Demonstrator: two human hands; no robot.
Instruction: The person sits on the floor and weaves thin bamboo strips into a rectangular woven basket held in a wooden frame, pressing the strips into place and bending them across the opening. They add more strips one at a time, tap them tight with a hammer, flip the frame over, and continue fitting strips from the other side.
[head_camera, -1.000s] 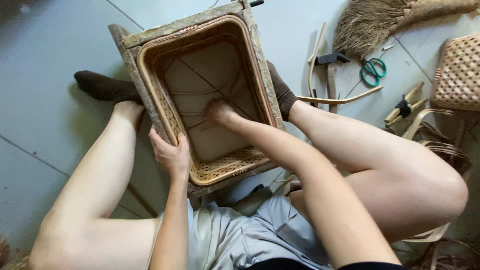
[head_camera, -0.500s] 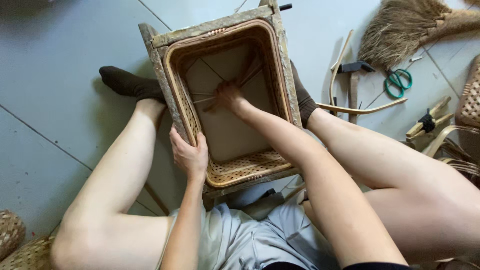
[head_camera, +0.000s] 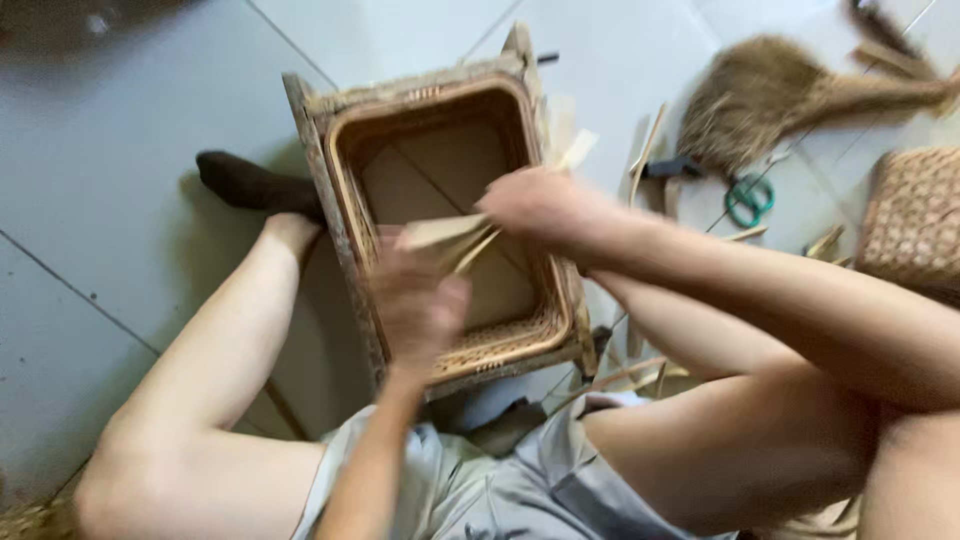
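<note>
Open frame centre is passable; cane strips cross it.

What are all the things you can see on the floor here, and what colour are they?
Woven stool frame: one, tan, on the floor between the legs.
Cane strips: a few, pale, held over the frame.
Broom: one, brown, top right.
Scissors: one, green handles, beside the broom.
Woven panel: one, tan, right edge.
Floor tiles: grey.
Sock: one, dark, left of the frame.
Left hand: blurred, at the strips.
Right hand: gripping the strips.
</note>
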